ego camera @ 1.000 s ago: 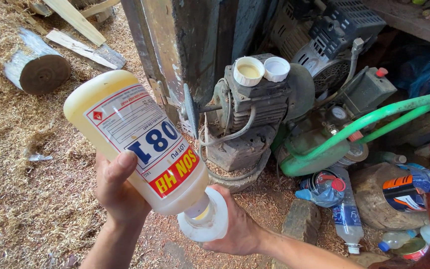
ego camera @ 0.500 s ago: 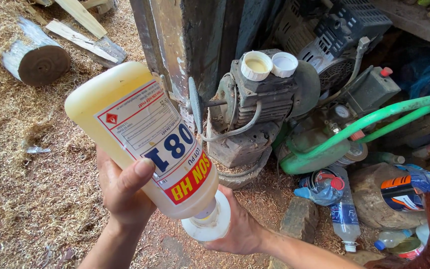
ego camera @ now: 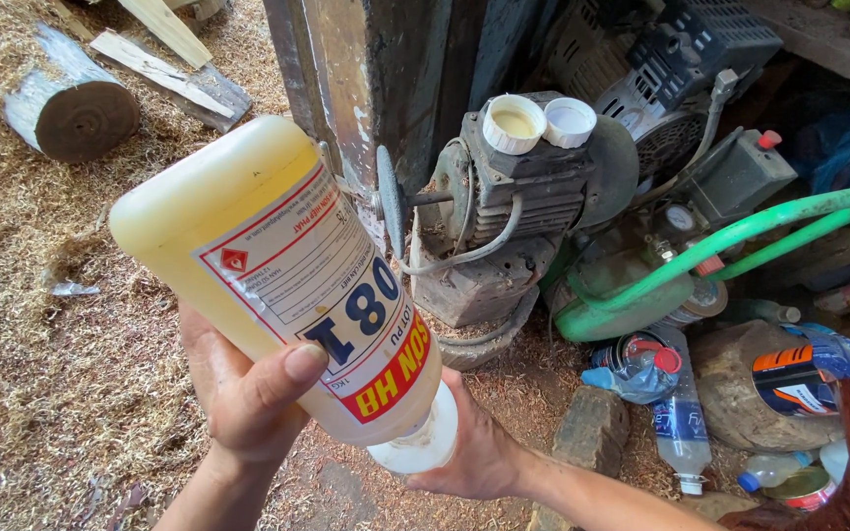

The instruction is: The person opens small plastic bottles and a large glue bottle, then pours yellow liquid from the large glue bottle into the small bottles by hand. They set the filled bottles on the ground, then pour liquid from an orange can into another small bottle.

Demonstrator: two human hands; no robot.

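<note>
A large translucent plastic bottle (ego camera: 277, 265) of pale yellow liquid, with a red and white label, is tilted neck-down in front of me. My left hand (ego camera: 243, 393) grips its body from below, thumb across the label. My right hand (ego camera: 479, 452) sits under the bottle's white neck and cap end (ego camera: 417, 447), cupping it. Two white caps (ego camera: 538, 123), one holding yellowish liquid, rest on top of a grey electric motor (ego camera: 523, 197) beyond the bottle.
A green-framed compressor (ego camera: 700, 265), plastic bottles (ego camera: 676, 413), cans and stones (ego camera: 592, 433) crowd the right. A dark metal post (ego camera: 366, 88) stands behind the bottle. A cut log (ego camera: 76, 108) and wood offcuts (ego camera: 169, 59) lie on the sawdust floor at upper left.
The bottle and both hands have shifted slightly up and left in view, coming closer to the camera. The grip on the bottle is unchanged.
</note>
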